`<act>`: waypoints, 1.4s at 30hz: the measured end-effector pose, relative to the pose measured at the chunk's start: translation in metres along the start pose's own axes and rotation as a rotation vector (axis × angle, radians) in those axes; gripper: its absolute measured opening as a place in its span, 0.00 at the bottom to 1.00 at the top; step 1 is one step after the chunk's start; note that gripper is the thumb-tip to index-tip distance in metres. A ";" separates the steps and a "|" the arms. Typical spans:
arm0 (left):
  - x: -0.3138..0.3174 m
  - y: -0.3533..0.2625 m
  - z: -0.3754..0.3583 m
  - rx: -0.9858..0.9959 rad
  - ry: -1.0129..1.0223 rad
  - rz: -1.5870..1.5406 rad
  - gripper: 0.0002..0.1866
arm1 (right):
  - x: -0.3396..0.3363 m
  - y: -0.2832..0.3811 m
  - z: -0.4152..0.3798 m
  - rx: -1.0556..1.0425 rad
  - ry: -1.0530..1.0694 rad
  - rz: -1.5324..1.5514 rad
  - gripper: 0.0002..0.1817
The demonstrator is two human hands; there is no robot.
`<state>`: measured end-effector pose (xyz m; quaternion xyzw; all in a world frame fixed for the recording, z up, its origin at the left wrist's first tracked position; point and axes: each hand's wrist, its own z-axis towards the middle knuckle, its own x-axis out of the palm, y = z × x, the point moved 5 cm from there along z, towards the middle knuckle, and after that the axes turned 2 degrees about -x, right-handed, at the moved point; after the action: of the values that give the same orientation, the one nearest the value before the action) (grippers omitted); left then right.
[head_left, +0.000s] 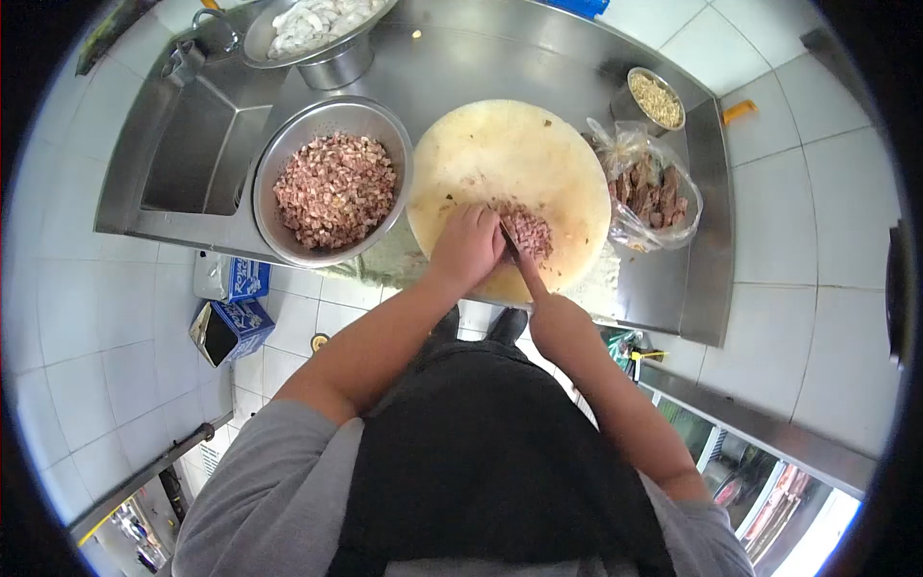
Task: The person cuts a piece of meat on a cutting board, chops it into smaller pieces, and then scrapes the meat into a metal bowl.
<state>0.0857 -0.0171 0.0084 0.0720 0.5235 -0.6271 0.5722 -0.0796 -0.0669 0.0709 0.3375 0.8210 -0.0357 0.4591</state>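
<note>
My right hand (pixel 561 329) is closed around the handle of a knife (pixel 511 242), its index finger stretched along the blade. The blade is seen nearly edge-on, close against the fingers of my left hand (pixel 468 243). That hand rests on the round cutting board (pixel 500 135), fingers bent and pressed together; whatever lies under them is hidden. A small heap of chopped meat (pixel 531 236) lies on the board, just right of the blade. Left of the board, a large steel bowl (pixel 408 173) holds a pile of diced meat (pixel 336 188).
An open plastic bag (pixel 685 231) with meat strips (pixel 654 197) lies right of the board, below a steel container (pixel 646 103) of pale chopped bits. A sink (pixel 192 163) and a raised bowl of whitish pieces (pixel 322 27) are at the left. Blue cans (pixel 236 327) stand below the counter.
</note>
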 end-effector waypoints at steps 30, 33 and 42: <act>-0.014 0.008 -0.007 0.016 0.044 -0.035 0.08 | -0.009 0.009 -0.001 -0.040 -0.007 -0.051 0.46; -0.014 0.007 -0.007 0.005 0.078 -0.039 0.08 | 0.008 0.006 0.036 -0.024 -0.045 0.048 0.46; -0.026 0.006 -0.009 0.049 0.058 -0.079 0.09 | -0.029 0.018 -0.020 -0.045 0.058 -0.051 0.47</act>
<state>0.0949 0.0075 0.0185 0.0835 0.5266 -0.6597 0.5296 -0.0739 -0.0610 0.1093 0.3071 0.8428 -0.0190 0.4415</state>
